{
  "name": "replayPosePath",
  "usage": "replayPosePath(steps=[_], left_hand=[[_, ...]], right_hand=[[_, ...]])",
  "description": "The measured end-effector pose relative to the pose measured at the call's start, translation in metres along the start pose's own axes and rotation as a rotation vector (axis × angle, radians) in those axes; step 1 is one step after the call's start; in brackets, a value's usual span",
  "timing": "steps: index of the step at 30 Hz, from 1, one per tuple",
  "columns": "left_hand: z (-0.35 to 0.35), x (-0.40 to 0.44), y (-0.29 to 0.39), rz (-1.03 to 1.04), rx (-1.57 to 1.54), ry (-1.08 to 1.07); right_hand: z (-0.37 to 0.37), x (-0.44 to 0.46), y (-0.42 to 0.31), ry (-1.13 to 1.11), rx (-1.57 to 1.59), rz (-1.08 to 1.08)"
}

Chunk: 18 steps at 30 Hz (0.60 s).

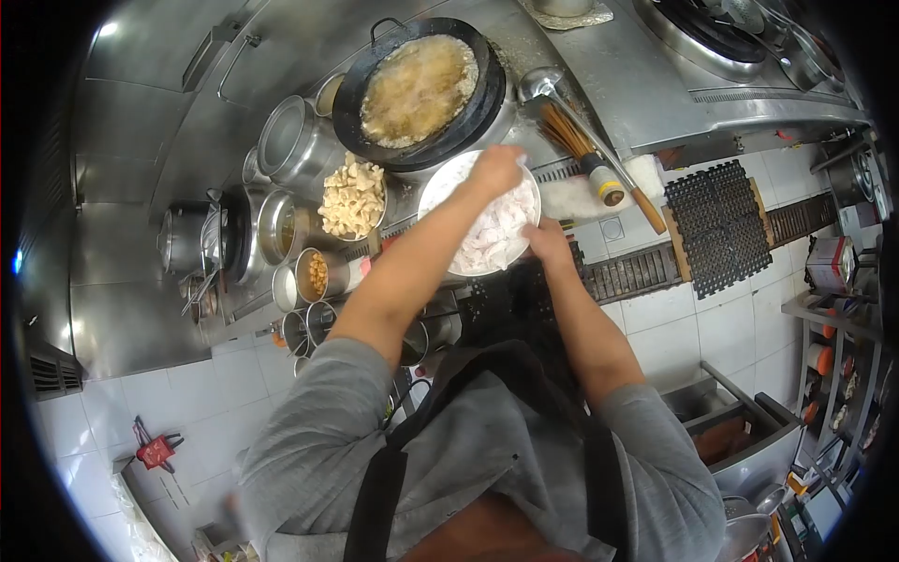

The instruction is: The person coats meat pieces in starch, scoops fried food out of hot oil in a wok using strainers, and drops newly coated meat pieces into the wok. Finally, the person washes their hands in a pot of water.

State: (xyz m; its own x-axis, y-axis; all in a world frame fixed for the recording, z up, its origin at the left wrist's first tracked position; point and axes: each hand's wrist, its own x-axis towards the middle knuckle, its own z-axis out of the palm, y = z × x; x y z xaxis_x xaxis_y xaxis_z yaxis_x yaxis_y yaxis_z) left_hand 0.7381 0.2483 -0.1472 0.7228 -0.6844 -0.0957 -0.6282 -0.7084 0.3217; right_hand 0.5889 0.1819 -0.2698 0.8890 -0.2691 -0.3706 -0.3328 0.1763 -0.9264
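Observation:
A white bowl (433, 199) of pale, white-coated pieces (501, 229) is held just in front of the wok. My right hand (551, 242) grips its near right rim, thumb over the edge. Across the bowl reaches my left arm, and my left hand (496, 173) is above the bowl's far side with its fingers closed. What those fingers hold, if anything, I cannot make out. Beyond it, a black wok (351, 105) contains bubbling golden oil (417, 89). Left of the bowl, a container is heaped with light tan pieces (354, 199).
A ladle (599, 140) and a bristle brush (581, 155) lie right of the wok. Metal pots (290, 140) and a tin of small brown pieces (316, 272) stand at left. A black rubber mat (719, 225) lies on the floor at right, near a shelf rack (829, 365).

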Motion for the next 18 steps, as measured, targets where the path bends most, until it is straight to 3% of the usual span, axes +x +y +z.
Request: replayPosePath(steps=[1, 2, 5, 7, 10, 11, 15, 18], left_hand=[[-0.003, 0.001, -0.015, 0.133, 0.004, 0.187], [-0.017, -0.003, -0.020, 0.136, 0.008, 0.182], [-0.048, -0.014, -0.032, 0.072, -0.019, 0.063], [-0.043, -0.019, -0.041, 0.189, 0.137, -0.132], [-0.013, -0.037, -0.039, 0.299, 0.234, -0.163], [-0.012, -0.040, -0.031, 0.209, 0.219, -0.173], [-0.009, -0.040, -0.043, 0.243, 0.191, -0.144], [-0.029, -0.049, -0.062, 0.140, -0.042, -0.152]], right_hand=[[-0.002, 0.000, -0.002, 0.015, -0.044, -0.015], [-0.003, -0.001, -0.004, 0.017, -0.039, -0.014], [-0.002, -0.003, -0.008, -0.003, -0.028, -0.041], [-0.003, -0.001, -0.007, -0.019, -0.039, -0.034], [-0.002, 0.002, 0.001, -0.021, -0.045, -0.027], [-0.004, -0.001, -0.002, -0.016, -0.046, -0.024], [-0.004, -0.006, -0.011, 0.007, -0.056, -0.037], [-0.003, -0.001, -0.004, 0.004, -0.024, -0.041]])
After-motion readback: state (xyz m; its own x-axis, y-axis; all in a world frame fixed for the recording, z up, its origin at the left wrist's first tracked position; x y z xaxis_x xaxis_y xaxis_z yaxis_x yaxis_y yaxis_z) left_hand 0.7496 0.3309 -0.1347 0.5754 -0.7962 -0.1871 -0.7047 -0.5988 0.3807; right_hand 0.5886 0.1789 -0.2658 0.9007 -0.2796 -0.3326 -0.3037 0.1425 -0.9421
